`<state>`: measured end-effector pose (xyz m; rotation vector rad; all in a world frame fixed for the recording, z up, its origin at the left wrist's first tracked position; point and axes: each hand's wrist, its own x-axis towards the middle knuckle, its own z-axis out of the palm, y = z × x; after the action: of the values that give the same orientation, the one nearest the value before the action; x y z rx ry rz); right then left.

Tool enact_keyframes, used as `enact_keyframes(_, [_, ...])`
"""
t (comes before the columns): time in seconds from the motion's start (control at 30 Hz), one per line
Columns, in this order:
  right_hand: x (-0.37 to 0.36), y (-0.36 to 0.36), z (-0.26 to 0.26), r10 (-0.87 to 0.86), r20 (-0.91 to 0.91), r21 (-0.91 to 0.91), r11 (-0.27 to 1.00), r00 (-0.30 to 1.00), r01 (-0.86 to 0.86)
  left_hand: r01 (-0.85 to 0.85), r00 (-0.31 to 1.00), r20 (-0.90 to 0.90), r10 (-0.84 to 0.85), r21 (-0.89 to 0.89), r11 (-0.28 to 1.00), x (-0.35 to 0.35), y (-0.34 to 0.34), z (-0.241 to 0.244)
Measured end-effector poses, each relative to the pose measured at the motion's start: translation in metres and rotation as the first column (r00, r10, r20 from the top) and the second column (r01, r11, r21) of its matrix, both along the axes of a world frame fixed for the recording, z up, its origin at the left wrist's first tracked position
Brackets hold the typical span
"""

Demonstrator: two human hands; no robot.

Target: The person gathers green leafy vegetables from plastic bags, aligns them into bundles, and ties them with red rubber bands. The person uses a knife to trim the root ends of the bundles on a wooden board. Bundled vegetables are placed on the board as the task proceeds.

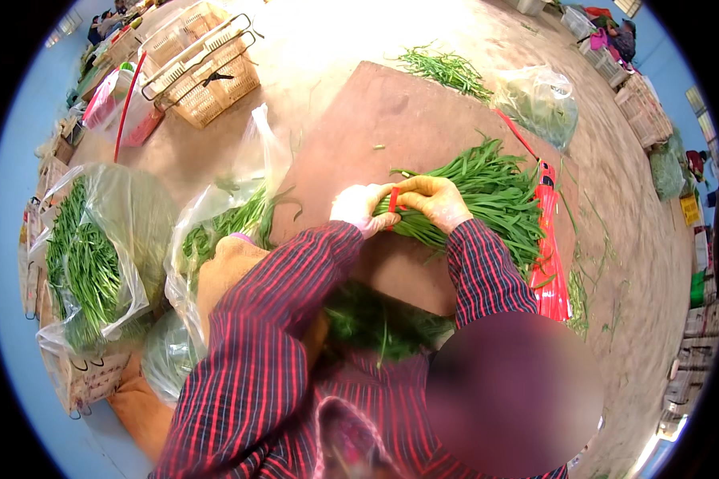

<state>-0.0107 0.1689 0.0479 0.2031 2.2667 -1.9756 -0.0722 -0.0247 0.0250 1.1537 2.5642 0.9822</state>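
Note:
A bunch of long green leafy vegetables point(485, 191) lies across the brown board point(347, 138), its leaves pointing right. Around its stem end runs a red tie strip point(393, 203). My left hand point(362, 209), in a pale glove, grips the stems and the strip from the left. My right hand point(434, 200), in a yellowish glove, pinches at the strip from above, fingertips close to those of the left. At the board's right edge lies a bundle of red tie strips point(550, 251), partly under the leaf tips.
Open plastic bags of greens point(87, 251) stand at the left, another bag point(539, 105) at the upper right. Loose greens point(446, 72) lie beyond the board. Yellowish plastic baskets point(207, 72) stand at the upper left. Greens point(377, 323) also lie below the board's near edge. Other people sit far off.

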Motion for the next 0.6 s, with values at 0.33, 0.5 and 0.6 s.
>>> enact_keyframes(0.33, [-0.022, -0.014, 0.003, 0.355, -0.515, 0.772, 0.587, 0.780, 0.243, -0.039, 0.987, -0.155, 0.029, -0.058, 0.998, 0.001, 0.002, -0.017])
enact_keyframes(0.5, [-0.023, -0.011, -0.009, -0.034, -0.128, 0.507, 0.857, 0.991, 0.095, -0.023, 0.996, -0.090, 0.013, -0.113, 0.993, -0.004, 0.004, -0.027])
enact_keyframes(0.6, [-0.030, -0.002, -0.010, -0.011, -0.018, 0.468, 0.883, 1.000, 0.018, -0.066, 0.998, -0.006, 0.066, -0.177, 0.982, 0.001, 0.006, -0.017])
